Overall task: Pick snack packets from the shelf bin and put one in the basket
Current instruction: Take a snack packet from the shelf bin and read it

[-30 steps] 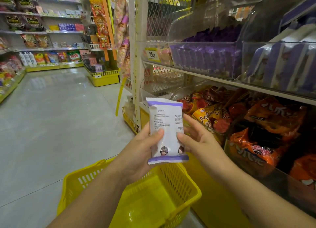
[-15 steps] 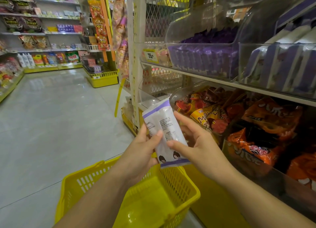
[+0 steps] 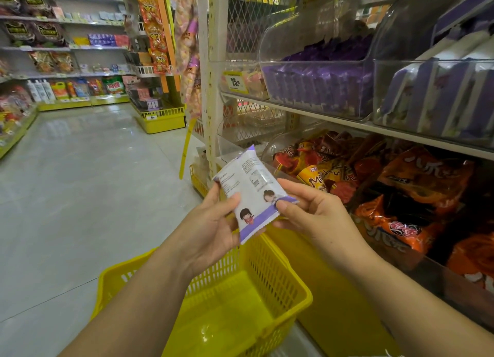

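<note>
A white snack packet point(image 3: 251, 191) with purple ends and two small cartoon figures is held between both hands, tilted with its top leaning left and away. My left hand point(image 3: 211, 228) grips its left edge, thumb on the face. My right hand point(image 3: 312, 215) pinches its lower right corner. Below them a yellow plastic basket point(image 3: 291, 279) hangs under my left forearm; nothing shows inside it. Up on the right shelf, a clear bin point(image 3: 438, 94) holds several matching white-and-purple packets.
A second clear bin point(image 3: 318, 81) with purple packets sits left of that one. Orange and red snack bags point(image 3: 411, 196) fill the lower shelf. The yellow shelf base point(image 3: 334, 303) is close beside the basket. The tiled aisle point(image 3: 80, 182) stretches left toward more shelves.
The packet has tipped from upright to strongly tilted, turning counter-clockwise in both hands. My right hand has slid to its lower corner. The basket stays below.
</note>
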`<move>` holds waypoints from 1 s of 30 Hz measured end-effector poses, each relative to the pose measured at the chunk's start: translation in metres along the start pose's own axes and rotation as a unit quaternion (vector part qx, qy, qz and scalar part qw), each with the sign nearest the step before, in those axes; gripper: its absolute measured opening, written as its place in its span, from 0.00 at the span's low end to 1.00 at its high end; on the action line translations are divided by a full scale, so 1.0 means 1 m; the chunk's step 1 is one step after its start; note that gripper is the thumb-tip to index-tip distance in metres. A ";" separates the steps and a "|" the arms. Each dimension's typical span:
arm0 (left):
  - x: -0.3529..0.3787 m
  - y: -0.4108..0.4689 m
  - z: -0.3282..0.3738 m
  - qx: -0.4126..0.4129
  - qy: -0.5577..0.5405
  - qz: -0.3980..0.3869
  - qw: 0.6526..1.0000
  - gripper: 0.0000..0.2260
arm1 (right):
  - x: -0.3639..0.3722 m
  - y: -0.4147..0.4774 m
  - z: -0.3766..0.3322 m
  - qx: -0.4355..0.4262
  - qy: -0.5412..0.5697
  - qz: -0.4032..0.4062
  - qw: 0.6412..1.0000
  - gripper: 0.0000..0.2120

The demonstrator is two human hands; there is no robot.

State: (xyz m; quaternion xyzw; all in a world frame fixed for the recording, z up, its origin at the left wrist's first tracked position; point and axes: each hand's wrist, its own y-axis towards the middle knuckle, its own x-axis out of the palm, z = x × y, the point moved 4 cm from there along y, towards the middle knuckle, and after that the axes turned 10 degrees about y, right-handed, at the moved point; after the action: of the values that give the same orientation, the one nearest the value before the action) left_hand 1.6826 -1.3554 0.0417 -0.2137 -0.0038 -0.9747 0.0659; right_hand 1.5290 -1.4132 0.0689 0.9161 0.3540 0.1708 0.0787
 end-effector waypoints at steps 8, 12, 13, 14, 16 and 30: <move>0.009 -0.006 -0.002 0.027 0.192 -0.025 0.981 0.49 | -0.018 0.004 0.008 0.031 0.052 0.061 0.996 0.19; 0.007 -0.006 0.001 0.051 0.234 -0.017 0.971 0.50 | -0.018 0.004 0.007 0.040 0.071 0.046 0.996 0.22; 0.007 -0.006 0.002 0.053 0.245 -0.017 0.968 0.50 | -0.018 0.004 0.006 0.042 0.078 0.041 0.995 0.22; 0.007 -0.006 0.002 0.053 0.259 -0.023 0.964 0.50 | -0.018 0.004 0.006 0.045 0.084 0.038 0.995 0.22; 0.006 -0.006 0.000 0.046 0.295 -0.047 0.953 0.47 | -0.017 0.003 0.005 0.055 0.089 0.028 0.994 0.22; 0.000 -0.002 -0.001 0.049 0.375 0.158 0.912 0.18 | 0.007 -0.007 0.004 -0.045 -0.237 -0.013 0.970 0.22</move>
State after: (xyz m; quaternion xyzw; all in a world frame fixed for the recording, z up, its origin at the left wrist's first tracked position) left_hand 1.6823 -1.3534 0.0409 0.1727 0.0069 -0.9587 0.2259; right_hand 1.5310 -1.4030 0.0656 0.9212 0.3294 -0.0369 0.2038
